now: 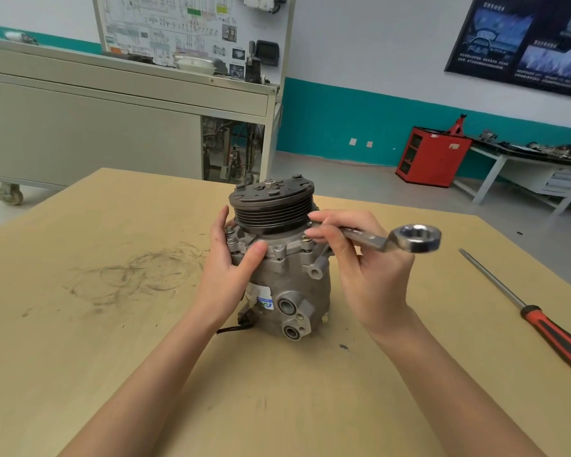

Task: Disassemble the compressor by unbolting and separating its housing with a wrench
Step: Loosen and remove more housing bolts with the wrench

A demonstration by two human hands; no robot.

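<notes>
Compressor [287, 278]: stands upright near the middle of the table [112, 341], pulley [272, 209] on top, ports [285, 306] facing the person.
Left hand [231, 275]: grips the housing at flange level, thumb across the front, fingers round the far left side.
Right hand [366, 278]: pinches the wrench [376, 237] by its shank, fingers reaching toward the flange; the ring end sticks out free to the right.
Wrench working end: hidden under the fingers, beside the right flange bolt [305, 239]; whether it sits on the head cannot be told.
Step in hand (judged): fitting the wrench to a flange bolt; the housing halves are not yet apart.
Method advised: seat the working end fully and squarely before loading. Slide the grip out toward the free end for leverage. Let the left hand press down and counter the turn, as the upright body may spin or tip. Keep the shank clear of the overhanging pulley rim.
Risk (judged): a half-seated wrench rounds the head or slips into the knuckles.
Count, bolt heads: 4 visible on the near flange; the far side is hidden.
Count, ports: 2.
Count, wrenches: 1.
Count, screwdrivers: 1, the screwdriver [541, 324] lying well apart to the right.
Count, hands engaged: 2.
</notes>
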